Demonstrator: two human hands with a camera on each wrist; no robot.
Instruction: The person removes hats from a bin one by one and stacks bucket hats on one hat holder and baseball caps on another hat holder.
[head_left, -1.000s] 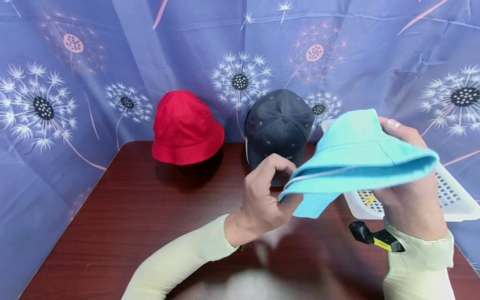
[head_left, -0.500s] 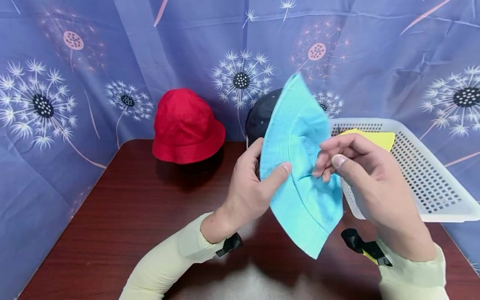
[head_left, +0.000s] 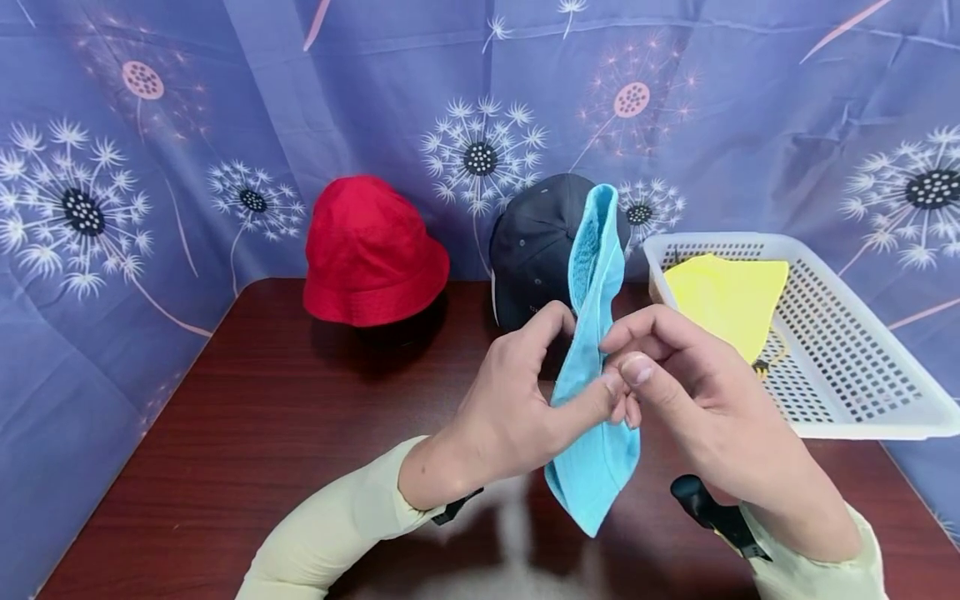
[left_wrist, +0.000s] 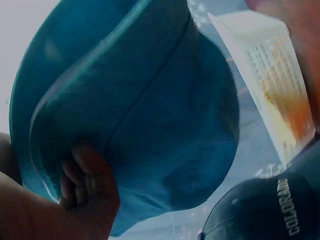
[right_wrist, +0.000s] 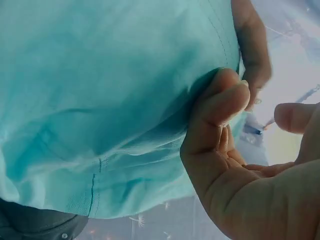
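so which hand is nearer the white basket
Right. The right hand is by the left side of the white basket; the left hand is farther away, across the light-blue hat.

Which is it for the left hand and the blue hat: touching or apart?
Touching: the head view shows the left hand gripping the blue hat between thumb and fingers.
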